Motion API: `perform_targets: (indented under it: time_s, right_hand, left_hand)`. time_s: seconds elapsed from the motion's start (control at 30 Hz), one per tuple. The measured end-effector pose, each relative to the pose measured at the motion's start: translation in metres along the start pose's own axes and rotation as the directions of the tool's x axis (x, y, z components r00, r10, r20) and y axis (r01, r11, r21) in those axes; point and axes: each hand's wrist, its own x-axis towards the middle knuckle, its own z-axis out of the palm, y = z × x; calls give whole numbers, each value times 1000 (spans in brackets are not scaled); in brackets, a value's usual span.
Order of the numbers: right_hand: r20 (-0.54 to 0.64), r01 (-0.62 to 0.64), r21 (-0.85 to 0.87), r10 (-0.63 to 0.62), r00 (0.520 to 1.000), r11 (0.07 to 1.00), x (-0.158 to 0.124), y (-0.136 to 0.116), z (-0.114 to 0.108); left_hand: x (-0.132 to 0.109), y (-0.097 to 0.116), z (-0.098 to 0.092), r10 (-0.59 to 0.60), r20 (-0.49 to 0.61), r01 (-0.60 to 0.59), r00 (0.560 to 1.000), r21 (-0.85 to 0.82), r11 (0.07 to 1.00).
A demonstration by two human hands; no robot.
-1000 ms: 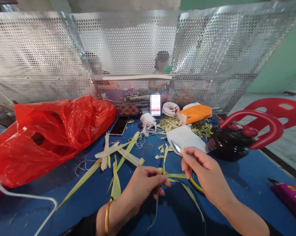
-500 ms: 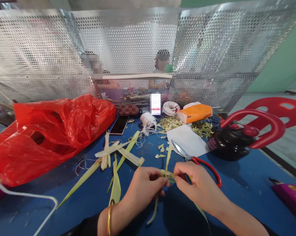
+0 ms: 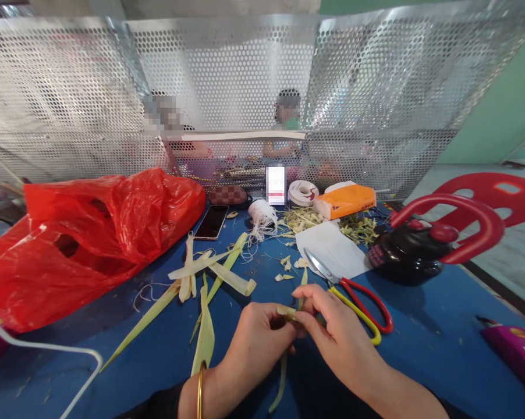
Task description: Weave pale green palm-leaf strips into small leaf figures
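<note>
Near the front of the blue table, my left hand pinches a pale green leaf strip, a plant husk or leaf by its look. My right hand meets it there, thumb and fingers closed on the same strip. One end of the strip hangs below my hands and another sticks up behind the right fingers. Fingers hide most of the fold between them. Loose leaf strips lie left of my left hand. Scissors with one red and one yellow handle rest just beyond my right hand, blades on white paper.
A red plastic bag fills the left side. Further back are a phone, white string, a ribbon spool, an orange tissue pack and plant scraps. A black kettle stands right. Behind a perforated metal screen sit two people.
My right hand has moved left and closer to my left hand, uncovering the yellow scissor handle. The strip between the hands is now more bunched, and its hanging end has shifted slightly right.
</note>
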Motion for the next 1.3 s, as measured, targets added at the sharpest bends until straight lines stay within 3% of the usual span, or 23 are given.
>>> perform_targets:
  time_s: [0.23, 0.47, 0.67, 0.87, 1.1, 1.3]
  right_hand:
    - [6, 183, -207, -186, 983, 961, -1, 1, 2]
    - [-30, 220, -123, -225, 974, 968, -2, 1, 3]
    - [-42, 49, 153, -43, 998, 987, 3, -5, -2]
    - [35, -42, 144, 38, 999, 989, 5, -4, -4]
    - [183, -240, 278, 194, 964, 930, 10, 0, -3]
    - [164, -250, 319, 207, 964, 914, 8, -1, 0]
  left_hand:
    - [-4, 0, -2, 129, 8, -126, 992, 286, 950]
    - [-5, 3, -1, 100, 11, -97, 995, 373, 923]
    - [-9, 9, 1, 106, 47, -116, 993, 370, 922]
    - [-11, 10, 2, 116, 54, -128, 992, 449, 884]
    - [-12, 5, 3, 193, 100, -215, 976, 553, 805]
    - [-12, 1, 4, 227, 126, -257, 966, 597, 760]
